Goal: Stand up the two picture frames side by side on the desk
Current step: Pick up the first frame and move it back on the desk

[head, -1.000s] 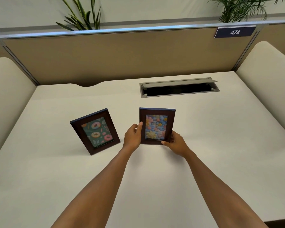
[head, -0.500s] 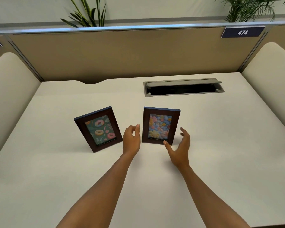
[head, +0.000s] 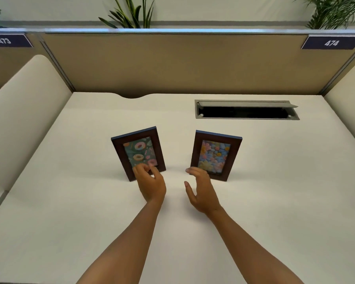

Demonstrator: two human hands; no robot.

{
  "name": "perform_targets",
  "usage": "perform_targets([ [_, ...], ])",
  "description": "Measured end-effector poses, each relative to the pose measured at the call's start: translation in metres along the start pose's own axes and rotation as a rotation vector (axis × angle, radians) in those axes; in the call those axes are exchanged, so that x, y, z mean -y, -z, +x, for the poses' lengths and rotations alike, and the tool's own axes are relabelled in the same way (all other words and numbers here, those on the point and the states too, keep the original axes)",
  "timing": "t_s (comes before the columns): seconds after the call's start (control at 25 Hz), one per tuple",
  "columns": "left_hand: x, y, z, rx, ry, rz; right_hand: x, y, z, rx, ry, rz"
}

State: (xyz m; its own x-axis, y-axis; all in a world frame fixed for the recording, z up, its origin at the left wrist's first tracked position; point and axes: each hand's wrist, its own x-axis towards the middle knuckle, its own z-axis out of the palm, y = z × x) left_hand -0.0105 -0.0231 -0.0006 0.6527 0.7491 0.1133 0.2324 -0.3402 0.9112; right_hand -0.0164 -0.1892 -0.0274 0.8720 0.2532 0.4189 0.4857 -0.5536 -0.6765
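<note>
Two frames stand on the desk (head: 275,181) — the donut frame (head: 138,149) left of the flower frame (head: 216,154), a gap between them. The left hand (head: 151,184) overlaps the donut frame's lower edge; the right hand (head: 202,190), fingers spread, hovers just beside the flower frame.

My left grip (head: 150,182) covers the lower right corner of the donut frame (head: 138,152), and its fingertips are smeared with blur, so I cannot tell whether they touch the glass. My right grip (head: 201,191) hides the lower left corner of the flower frame (head: 215,154); contact there is unclear too. Whatever props either frame up from behind is out of sight. Both my forearms run off the bottom edge. The inside of the cable slot (head: 246,110) is only black. The plants (head: 131,14) behind the partition are cropped by the top edge, their pots hidden. The surface (head: 49,222) is cut off at the bottom.
</note>
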Motion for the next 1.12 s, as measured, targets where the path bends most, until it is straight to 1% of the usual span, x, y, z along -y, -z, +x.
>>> perform_targets([
  [0.08, 0.004, 0.008, 0.007, -0.094, 0.110, -0.055, 0.010, -0.007, 0.011, 0.072, -0.068, 0.075],
  [0.16, 0.010, 0.017, 0.014, -0.178, 0.208, -0.086, 0.020, -0.016, 0.022, 0.124, -0.094, 0.140],
  [0.24, 0.015, 0.024, 0.022, -0.217, 0.276, -0.109, 0.032, -0.024, 0.033, 0.165, -0.112, 0.181],
  [0.36, 0.017, 0.032, 0.034, -0.204, 0.371, -0.154, 0.046, -0.041, 0.052, 0.176, -0.210, 0.237],
  [0.44, 0.012, 0.033, 0.039, -0.144, 0.403, -0.192, 0.049, -0.051, 0.064, 0.157, -0.320, 0.251],
  [0.52, 0.009, 0.034, 0.043, -0.087, 0.422, -0.209, 0.052, -0.061, 0.074, 0.186, -0.396, 0.268],
  [0.6, 0.010, 0.034, 0.045, -0.052, 0.417, -0.215, 0.053, -0.069, 0.079, 0.231, -0.427, 0.292],
  [0.68, 0.011, 0.035, 0.044, -0.053, 0.406, -0.228, 0.054, -0.074, 0.082, 0.251, -0.425, 0.327],
  [0.76, 0.011, 0.034, 0.042, -0.087, 0.403, -0.243, 0.056, -0.078, 0.081, 0.234, -0.434, 0.365],
  [0.88, 0.007, 0.031, 0.040, -0.156, 0.439, -0.239, 0.058, -0.083, 0.074, 0.141, -0.490, 0.393],
  [1.0, 0.002, 0.028, 0.038, -0.179, 0.458, -0.219, 0.059, -0.086, 0.066, 0.043, -0.471, 0.373],
  [1.12, -0.004, 0.022, 0.037, -0.202, 0.472, -0.226, 0.060, -0.089, 0.067, -0.013, -0.472, 0.379],
])
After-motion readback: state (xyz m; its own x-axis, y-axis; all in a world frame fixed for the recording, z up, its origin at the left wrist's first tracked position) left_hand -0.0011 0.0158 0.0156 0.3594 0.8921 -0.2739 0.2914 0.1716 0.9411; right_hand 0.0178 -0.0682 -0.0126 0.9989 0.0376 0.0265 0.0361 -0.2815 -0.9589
